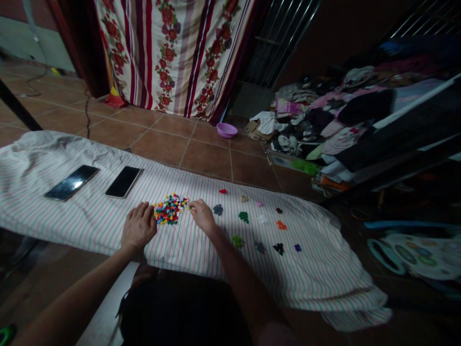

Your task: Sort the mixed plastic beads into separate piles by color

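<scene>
A mixed pile of small, brightly coloured pieces (168, 210) lies on the striped cloth. My left hand (139, 225) rests flat at the pile's left edge, fingers stretched out and nothing seen in them. At the right edge, the fingertips of my right hand (202, 214) are pinched together; what is between them is too small to make out. Right of that hand are small single-colour groups, among them grey-blue pieces (218, 209), dark green pieces (244, 217), red pieces (223, 191), orange pieces (281, 225), lime green pieces (237, 240) and black pieces (278, 248).
Two phones, a dark phone (72, 183) and another phone (124, 182), lie left of the pile on the striped cloth (309, 278). Beyond the cloth, a purple basin (226, 130) stands on the tiled floor. Heaped clothes (324, 115) fill the right side.
</scene>
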Demonstrator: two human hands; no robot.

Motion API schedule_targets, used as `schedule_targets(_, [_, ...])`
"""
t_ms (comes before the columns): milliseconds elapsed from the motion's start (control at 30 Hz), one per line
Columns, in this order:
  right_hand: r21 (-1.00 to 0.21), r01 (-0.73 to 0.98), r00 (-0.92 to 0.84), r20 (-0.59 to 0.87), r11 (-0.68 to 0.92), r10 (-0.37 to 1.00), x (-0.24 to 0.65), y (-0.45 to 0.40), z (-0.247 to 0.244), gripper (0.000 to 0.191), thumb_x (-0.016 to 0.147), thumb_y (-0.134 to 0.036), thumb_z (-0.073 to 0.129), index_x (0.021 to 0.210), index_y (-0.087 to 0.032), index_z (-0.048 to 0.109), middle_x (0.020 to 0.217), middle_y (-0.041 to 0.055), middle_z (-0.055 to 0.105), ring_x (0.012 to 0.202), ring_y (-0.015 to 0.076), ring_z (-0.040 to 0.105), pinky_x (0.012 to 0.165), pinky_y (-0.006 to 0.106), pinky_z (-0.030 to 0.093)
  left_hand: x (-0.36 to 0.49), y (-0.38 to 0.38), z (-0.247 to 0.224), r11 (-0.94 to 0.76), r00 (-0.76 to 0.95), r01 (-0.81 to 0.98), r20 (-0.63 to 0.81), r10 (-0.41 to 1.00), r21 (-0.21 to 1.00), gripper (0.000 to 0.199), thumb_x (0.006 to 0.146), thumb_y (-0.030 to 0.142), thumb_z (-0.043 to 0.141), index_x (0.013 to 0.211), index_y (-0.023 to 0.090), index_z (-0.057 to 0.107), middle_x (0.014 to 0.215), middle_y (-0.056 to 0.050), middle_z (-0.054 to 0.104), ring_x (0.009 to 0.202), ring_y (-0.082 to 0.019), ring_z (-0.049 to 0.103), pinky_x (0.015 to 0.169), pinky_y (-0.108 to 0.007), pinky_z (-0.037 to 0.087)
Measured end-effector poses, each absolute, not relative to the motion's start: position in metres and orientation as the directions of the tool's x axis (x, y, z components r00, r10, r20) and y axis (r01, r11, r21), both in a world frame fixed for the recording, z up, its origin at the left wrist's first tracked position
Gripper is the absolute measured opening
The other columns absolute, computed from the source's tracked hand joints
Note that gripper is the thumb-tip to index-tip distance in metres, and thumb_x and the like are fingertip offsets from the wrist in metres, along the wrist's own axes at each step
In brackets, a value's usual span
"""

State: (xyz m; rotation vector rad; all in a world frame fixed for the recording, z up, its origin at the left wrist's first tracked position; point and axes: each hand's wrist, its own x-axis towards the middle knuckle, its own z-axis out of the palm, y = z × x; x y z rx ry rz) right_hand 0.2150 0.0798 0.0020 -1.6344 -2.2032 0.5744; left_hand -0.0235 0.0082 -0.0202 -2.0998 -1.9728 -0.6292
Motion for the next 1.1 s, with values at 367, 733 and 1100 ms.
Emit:
schedule_targets(367, [-0.546,0.792,-0.246,0.125,0.274,0.961,0.219,0.075,0.004,0.023,0.086,-0.008,0.054,0.099,-0.022,0.067,0.095,0.0036,0.069,0.092,0.0173,0.063,0.086,0.028,0.047,-0.024,0.005,-0.014,-0.114,0.037,0.982,0.439,0.898,0.15,0.042,0.094,0.029,0.037,0.118,0.008,0.065,0.13,-0.021,0.064,0.127,-0.033,0.056,0.106,-0.049,0.042])
schedule_targets(733, [-0.595,0.779,-0.072,0.233,0.2,0.97,0.264,0.063,0.002,0.028,0.08,-0.007,0.053,0.097,-0.024,0.067,0.093,0.0019,0.069,0.088,0.0164,0.064,0.084,0.027,0.049,-0.025,0.004,-0.013,-0.115,0.05,0.985,0.427,0.903,0.129,0.044,0.095,0.033,0.032,0.118,0.01,0.063,0.131,-0.02,0.063,0.125,-0.033,0.057,0.105,-0.049,0.044])
schedule_targets(1100, [-0.754,0.647,0.113,0.246,0.117,0.963,0.339,0.048,-0.012,0.027,0.085,-0.016,0.051,0.101,-0.021,0.072,0.097,0.0043,0.074,0.088,0.0163,0.069,0.084,0.029,0.054,-0.024,0.002,-0.011,-0.135,0.041,0.973,0.433,0.9,0.188,0.043,0.091,0.03,0.036,0.118,0.009,0.062,0.131,-0.023,0.062,0.124,-0.037,0.057,0.104,-0.056,0.046])
